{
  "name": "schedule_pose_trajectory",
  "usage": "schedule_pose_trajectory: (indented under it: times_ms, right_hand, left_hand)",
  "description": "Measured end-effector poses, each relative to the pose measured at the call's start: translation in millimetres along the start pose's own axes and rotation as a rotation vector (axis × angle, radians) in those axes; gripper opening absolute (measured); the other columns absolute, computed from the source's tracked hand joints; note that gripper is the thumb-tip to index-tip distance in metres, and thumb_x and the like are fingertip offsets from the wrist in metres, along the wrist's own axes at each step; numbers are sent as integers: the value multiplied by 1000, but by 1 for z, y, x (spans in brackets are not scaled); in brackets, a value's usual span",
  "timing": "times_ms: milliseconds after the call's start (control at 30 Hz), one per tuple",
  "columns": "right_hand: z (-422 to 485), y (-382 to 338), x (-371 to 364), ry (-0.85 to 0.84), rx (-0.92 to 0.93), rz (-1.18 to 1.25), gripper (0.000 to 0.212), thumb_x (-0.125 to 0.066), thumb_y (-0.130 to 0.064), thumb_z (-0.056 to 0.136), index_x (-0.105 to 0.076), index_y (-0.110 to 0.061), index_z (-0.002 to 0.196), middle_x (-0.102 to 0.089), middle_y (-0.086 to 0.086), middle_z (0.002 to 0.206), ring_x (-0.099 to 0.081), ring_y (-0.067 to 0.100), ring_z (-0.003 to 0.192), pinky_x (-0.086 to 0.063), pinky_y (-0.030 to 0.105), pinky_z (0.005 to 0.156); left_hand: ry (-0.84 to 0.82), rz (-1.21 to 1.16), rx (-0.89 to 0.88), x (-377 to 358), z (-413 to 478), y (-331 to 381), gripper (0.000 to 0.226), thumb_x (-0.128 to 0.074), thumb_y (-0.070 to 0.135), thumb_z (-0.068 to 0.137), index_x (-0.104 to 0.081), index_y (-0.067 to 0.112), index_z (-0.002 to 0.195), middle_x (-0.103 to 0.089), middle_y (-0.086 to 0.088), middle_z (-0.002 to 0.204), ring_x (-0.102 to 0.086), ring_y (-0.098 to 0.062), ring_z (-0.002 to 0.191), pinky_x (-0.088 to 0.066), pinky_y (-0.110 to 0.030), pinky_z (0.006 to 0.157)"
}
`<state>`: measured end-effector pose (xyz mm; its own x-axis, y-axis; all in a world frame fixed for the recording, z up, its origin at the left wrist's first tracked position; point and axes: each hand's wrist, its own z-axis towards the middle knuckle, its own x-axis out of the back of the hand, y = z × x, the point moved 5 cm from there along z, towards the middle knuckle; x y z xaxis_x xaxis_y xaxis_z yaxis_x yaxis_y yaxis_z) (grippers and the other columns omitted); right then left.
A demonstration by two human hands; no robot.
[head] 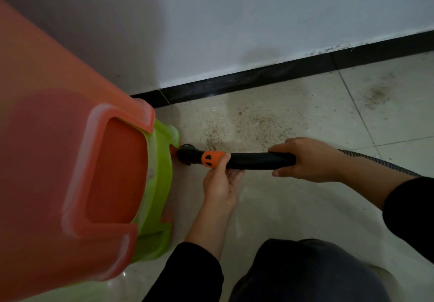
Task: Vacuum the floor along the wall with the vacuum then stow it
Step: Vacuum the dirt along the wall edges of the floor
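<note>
Vacuum wand (258, 160) — nozzle (186, 155) at green stool (159, 184) foot; vacuuming step in hand
Left hand (218, 184) pinches orange collar (212, 158), right hand (305, 158) grips the tube; next — likely a sweep over grit (253, 123) by baseboard (258, 76)

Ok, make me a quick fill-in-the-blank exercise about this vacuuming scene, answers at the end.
1. The right hand grips the black vacuum wand; the left hand pinches its ____ collar.
2. The wand's nozzle points at two stacked plastic stools, an orange stool over a ____ stool.
3. Brown dirt specks lie on the pale tiled floor near the ____ skirting board under the white wall.
Missing words: orange; green; black.
</note>
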<state>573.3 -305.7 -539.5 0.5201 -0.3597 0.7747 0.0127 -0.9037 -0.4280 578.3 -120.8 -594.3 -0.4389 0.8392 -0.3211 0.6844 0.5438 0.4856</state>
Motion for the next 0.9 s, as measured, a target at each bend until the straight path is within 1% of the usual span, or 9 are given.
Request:
schedule_pose_trajectory:
  times_ms: [67, 200, 300, 500, 600, 700, 900]
  right_hand:
    - [0, 2, 2, 14, -6, 10, 30, -64, -49, 87, -56, -39, 113, -56, -6, 89, -54, 9, 79, -51, 37, 77]
    - [4, 3, 5, 60, -22, 22, 32, -64, -48, 86, -58, -35, 115, -57, -6, 87, -55, 11, 79, -52, 38, 77]
    - [9, 2, 4, 79, -21, 26, 33, -64, -48, 87, -58, -33, 116, -58, -5, 87, -56, 12, 80, -52, 38, 76]
    - [17, 3, 6, 107, -33, 43, 33, -64, -46, 88, -58, -32, 117, -56, -6, 85, -54, 10, 77, -49, 30, 72]
    - [22, 1, 8, 131, -43, 45, 35, -64, -46, 88, -57, -33, 119, -56, -7, 85, -54, 10, 78, -50, 31, 74]
    - [30, -3, 9, 153, -50, 46, 36, -63, -47, 88, -57, -33, 120, -57, -6, 89, -55, 13, 81, -51, 33, 76]
    - [48, -17, 7, 192, -62, 39, 37, -60, -49, 89, -55, -34, 122, -53, -5, 91, -52, 16, 85, -48, 34, 80]
  left_hand:
    - [-6, 4, -2, -5, 2, 0, 15, -64, 10, 91, -60, 3, 104, -66, -17, 105, -68, -20, 83, -60, -28, 67]
    - [0, -2, -16, -14, 10, 5, 11, -64, 9, 91, -60, 3, 99, -67, -16, 100, -68, -20, 83, -60, -28, 66]
    - [9, 16, -28, -15, 17, 10, 12, -65, 10, 90, -60, 3, 98, -67, -17, 102, -68, -21, 86, -60, -28, 65]
    - [5, 73, -49, -20, 24, 19, 14, -67, 11, 89, -61, 4, 100, -68, -17, 104, -69, -20, 85, -61, -29, 66]
    - [-5, 78, -45, -23, 28, 26, 22, -67, 12, 89, -60, 2, 107, -68, -18, 105, -69, -21, 88, -61, -28, 64]
    - [-22, 90, -46, -25, 34, 36, 18, -67, 13, 89, -60, 3, 103, -68, -16, 103, -69, -20, 88, -60, -26, 61]
    - [-7, 139, -64, -23, 46, 57, 16, -67, 15, 89, -59, 5, 99, -68, -16, 102, -68, -22, 92, -60, -27, 62]
